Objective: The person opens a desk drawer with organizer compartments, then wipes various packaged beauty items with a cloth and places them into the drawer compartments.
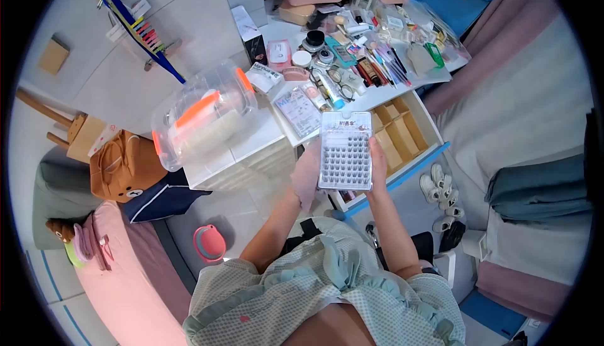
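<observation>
Lash case (345, 157), filled with rows of dark clusters, is centred before the body, gripped at its three o'clock edge by the partly curled right hand (378, 164). At nine o'clock, what looks like pink cloth (306, 182) obscures the left hand (308, 159), and how far that hand opens cannot be told. Cluttered tabletop (379, 96) spreads towards twelve, beside a pulled-out drawer (418, 166) near three and a clear box (189, 135) near ten.

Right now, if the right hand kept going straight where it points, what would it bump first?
Probably the open, divided drawer: it lies just ahead of the right hand. Height is unclear from this view, so the hand might pass above instead.
</observation>
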### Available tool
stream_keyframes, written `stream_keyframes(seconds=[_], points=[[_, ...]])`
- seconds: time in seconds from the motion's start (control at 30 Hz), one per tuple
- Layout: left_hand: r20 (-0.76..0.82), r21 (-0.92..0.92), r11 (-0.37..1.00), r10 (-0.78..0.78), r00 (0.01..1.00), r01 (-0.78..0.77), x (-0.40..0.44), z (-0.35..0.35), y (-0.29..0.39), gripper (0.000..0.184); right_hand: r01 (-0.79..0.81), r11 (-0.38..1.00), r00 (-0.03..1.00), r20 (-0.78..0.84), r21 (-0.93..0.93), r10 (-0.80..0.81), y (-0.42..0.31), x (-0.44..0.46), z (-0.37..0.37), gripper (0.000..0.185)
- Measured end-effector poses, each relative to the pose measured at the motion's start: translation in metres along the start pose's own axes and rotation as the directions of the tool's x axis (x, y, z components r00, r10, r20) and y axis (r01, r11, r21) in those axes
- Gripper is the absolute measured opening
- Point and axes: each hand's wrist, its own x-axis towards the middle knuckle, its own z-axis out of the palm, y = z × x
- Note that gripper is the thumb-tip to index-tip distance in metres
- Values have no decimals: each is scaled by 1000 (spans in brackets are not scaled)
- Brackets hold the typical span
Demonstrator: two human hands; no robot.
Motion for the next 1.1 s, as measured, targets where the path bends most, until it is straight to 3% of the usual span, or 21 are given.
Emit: stream_keyframes(seconds=[0.1,0.2,0.3,0.33,0.4,0.47,0.53,0.63,0.67,0.73,0.77,0.9,0.93,1.0,1.1], points=[[-32,86,996,-1,999,4,-6,12,1,38,49,999,999,2,14,-49,-3,0,-11,30],[-39,238,965,123,992,-111,-16,22,28,36,54,998,997,61,-37,-52,-5,4,-34,36],[-49,513,858,73,996,-38,-21,32,20,35,79,996,994,78,-37,-76,-10,1,-40,36],[-107,448,881,-117,987,153,-17,35,20,34,85,996,993,79,-18,-83,-15,-1,-39,34],[-174,285,809,-484,858,514,-7,39,17,33,97,995,992,78,19,-98,-29,-9,-33,30],[-141,3,982,-189,972,191,-1,47,-35,28,140,981,972,207,-136,-110,-41,-14,-40,28],[-143,-230,972,-89,986,54,-7,56,3,29,202,934,953,279,-295,-117,-40,-17,-46,21],[-102,-697,691,-361,927,193,2,75,2,42,488,681,801,590,-547,-100,-41,-30,-41,20],[-64,-713,667,-371,926,218,0,82,6,45,558,600,774,620,-573,-127,-44,-35,-35,20],[-198,-762,647,-237,951,2,-11,111,7,46,677,419,713,681,-605,-168,-53,-46,-22,23],[-267,-774,625,-174,948,-103,-17,121,7,47,676,426,717,669,-601,-194,-52,-46,-22,23],[-40,-874,466,-356,933,140,-21,129,14,27,623,485,774,576,-614,-264,-56,-34,-27,23],[-195,-539,841,-68,978,-49,-18,134,2,32,591,522,799,534,-615,-276,-58,-28,-28,23],[-211,8,1000,12,977,-10,-19,138,0,28,554,564,826,487,-612,-283,-61,-18,-34,23],[-283,-226,974,-57,958,-9,-21,144,15,31,598,450,792,578,-663,-200,-70,-25,-41,23]])
